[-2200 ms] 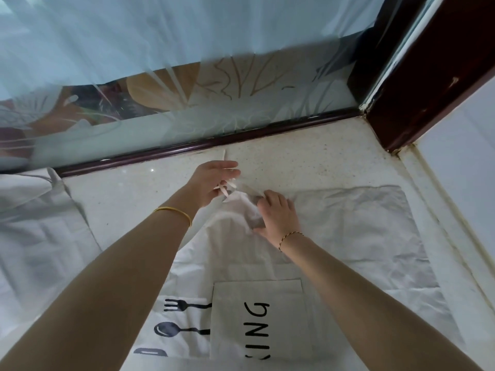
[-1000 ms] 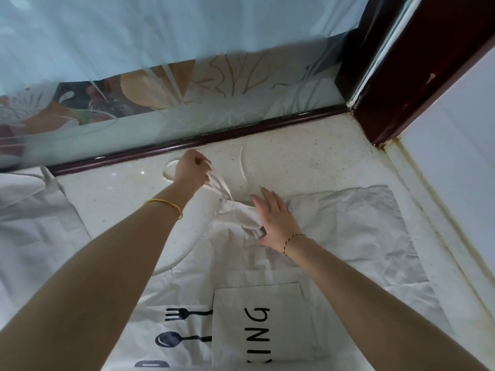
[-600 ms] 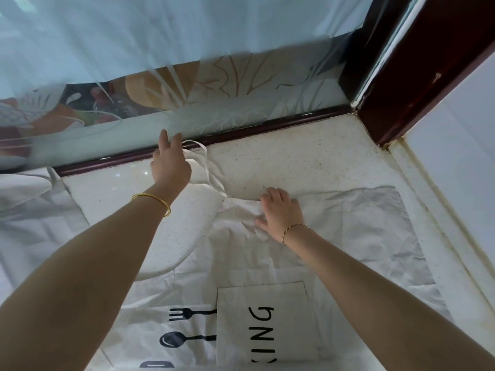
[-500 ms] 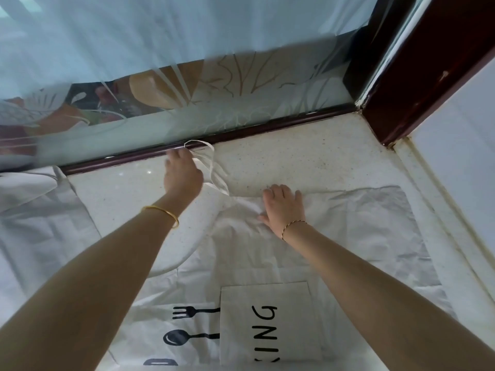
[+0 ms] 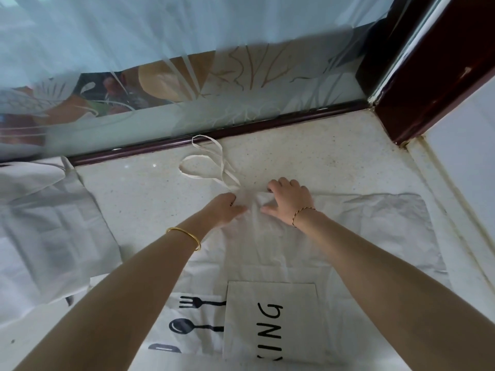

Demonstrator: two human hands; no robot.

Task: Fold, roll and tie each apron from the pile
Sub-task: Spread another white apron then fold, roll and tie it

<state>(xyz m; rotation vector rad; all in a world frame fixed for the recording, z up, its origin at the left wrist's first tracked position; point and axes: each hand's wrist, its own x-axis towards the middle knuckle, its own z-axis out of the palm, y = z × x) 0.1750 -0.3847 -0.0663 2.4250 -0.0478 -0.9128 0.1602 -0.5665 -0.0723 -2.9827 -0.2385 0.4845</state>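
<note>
Now both hands — left hand [image 5: 227, 207], right hand [image 5: 288, 200] — press spread fingers on apron [image 5: 267, 250].

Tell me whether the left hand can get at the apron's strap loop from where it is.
Probably yes. The left hand rests on the apron just below the strap loop, which lies loose on bare counter with nothing in between.

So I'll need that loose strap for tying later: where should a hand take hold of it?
Pinch the strap at its open loop, coming from the left with the left hand. The loop lies flat and free on the counter; its root runs under the apron corner that both hands press.
</note>
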